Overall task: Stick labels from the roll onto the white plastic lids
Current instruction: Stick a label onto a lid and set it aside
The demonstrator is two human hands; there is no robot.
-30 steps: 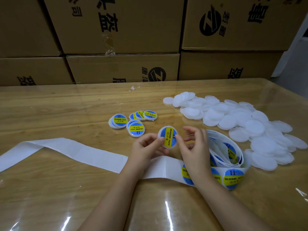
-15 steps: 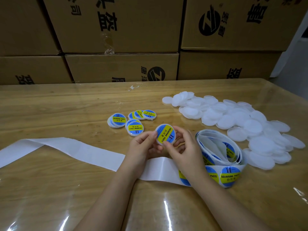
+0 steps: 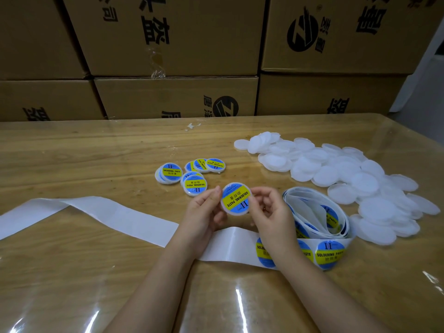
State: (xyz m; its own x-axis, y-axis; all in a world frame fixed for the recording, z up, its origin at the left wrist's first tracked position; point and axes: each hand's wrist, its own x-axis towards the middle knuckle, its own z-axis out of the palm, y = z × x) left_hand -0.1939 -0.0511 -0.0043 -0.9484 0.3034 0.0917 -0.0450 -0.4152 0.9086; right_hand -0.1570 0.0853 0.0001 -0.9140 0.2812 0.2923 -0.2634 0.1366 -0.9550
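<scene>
Head view: left hand point(image 3: 204, 213) and right hand point(image 3: 272, 212) pinch one labelled lid point(image 3: 236, 212) between them, fingertips on opposite edges. It is held just above the surface point(image 3: 72, 152), face tilted toward the camera. The blue-yellow "SOLDERING PASTE" label point(image 3: 236, 197) sits roughly centred, with white rim showing around it.

The step looks like smoothing and checking the label. To do it well: grip by the rim only, rub a thumb from centre outward so no bubble or lifted edge stays, then set the lid with the finished lids point(image 3: 192, 175) grouped just beyond the hands.

The label roll point(image 3: 317, 212) lies loosely coiled just right of the right hand, with unused labels point(image 3: 330, 254) on the strip by the right wrist. The spent backing strip point(image 3: 96, 212) trails off left. Blank white lids point(image 3: 336, 174) are heaped at right, many more than the finished ones, so the task is judged early.

Containers: stacked cardboard boxes point(image 3: 175, 97) behind the surface, all closed; contents not visible.
</scene>
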